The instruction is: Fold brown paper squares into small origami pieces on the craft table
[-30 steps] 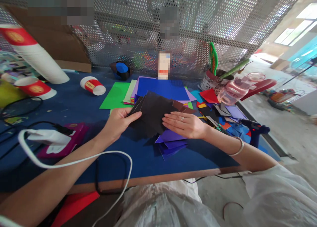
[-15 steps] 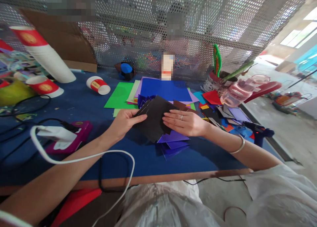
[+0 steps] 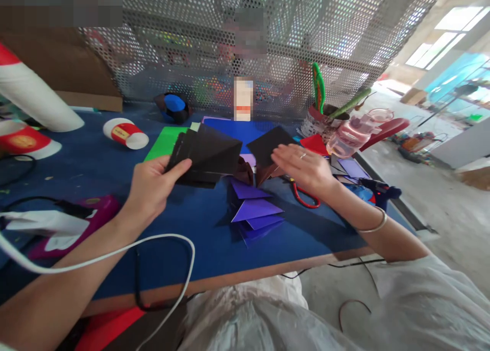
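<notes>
My left hand [image 3: 151, 190] grips a stack of black paper squares [image 3: 209, 149], thumb on top, the sheets fanned a little at the left. In my right hand [image 3: 304, 167] a single black paper square [image 3: 266, 144] is held, apart from the stack; its thumb is hidden. Folded brown paper [image 3: 245, 171] lies between and below the two black pieces. Nearer to me, several folded purple paper pieces [image 3: 258, 209] overlap on the table. Red-handled scissors [image 3: 308, 200] rest just below my right hand, their blades mostly covered.
A blue sheet [image 3: 225, 131] and a green sheet [image 3: 164, 136] lie behind the hands. Left are a tipped paper cup [image 3: 126, 133], a purple power strip [image 3: 107, 213] and a white cable [image 3: 153, 239]. Right are a pink bottle [image 3: 350, 134] and a glue gun [image 3: 383, 190].
My hands have moved apart. The left has carried the black stack left; the right has one black square away from it. The scissors and more brown paper have come into view.
</notes>
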`<state>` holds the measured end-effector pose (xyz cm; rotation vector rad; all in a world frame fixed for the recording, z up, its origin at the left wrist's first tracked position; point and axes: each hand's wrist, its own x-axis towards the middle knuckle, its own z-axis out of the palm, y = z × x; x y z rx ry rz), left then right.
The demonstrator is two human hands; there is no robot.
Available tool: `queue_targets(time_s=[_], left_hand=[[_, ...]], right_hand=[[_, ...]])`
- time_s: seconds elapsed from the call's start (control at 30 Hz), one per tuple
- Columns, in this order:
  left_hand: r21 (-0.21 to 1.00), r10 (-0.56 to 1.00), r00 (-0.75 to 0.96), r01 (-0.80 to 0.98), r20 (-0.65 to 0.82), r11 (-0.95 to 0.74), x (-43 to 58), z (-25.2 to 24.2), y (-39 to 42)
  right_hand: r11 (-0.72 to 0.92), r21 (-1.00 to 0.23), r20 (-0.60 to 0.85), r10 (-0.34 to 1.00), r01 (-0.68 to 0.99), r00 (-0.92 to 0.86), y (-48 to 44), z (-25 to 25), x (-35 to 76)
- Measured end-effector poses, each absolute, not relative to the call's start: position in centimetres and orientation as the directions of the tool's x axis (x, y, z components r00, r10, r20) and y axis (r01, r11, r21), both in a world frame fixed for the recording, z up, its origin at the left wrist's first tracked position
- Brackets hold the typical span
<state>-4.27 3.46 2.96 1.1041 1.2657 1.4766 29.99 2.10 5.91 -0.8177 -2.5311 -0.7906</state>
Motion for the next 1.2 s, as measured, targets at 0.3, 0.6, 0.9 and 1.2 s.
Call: queue_targets(time_s=[0.3, 0.6, 0.9, 1.2], left_hand=[[0.973, 0.912, -0.401, -0.163, 0.086, -0.163, -5.1, 4.9, 4.7], [0.973, 0.912, -0.391, -0.13, 0.125, -0.189, -5.1, 4.0, 5.0], [0.987, 0.969, -0.199, 0.082, 0.149, -0.135, -5.2, 2.7, 3.6], [0.989, 0.988, 0.139, 0.118, 0.069, -0.085, -4.0, 3.0, 2.5]], right_hand=[[0.115, 0.198, 0.218, 0.963, 0.974, -0.158, 2.6, 7.0, 32.4], [0.194, -0.169, 0.153, 0.974, 0.966, -0.168, 4.7, 4.7, 28.1], [0.44, -0.285, 0.347, 0.876, 0.852, -0.336, 7.2, 4.7, 26.0], [0.662, -0.486, 0.306, 0.74, 0.57, -0.599, 2.7, 5.0, 20.6]])
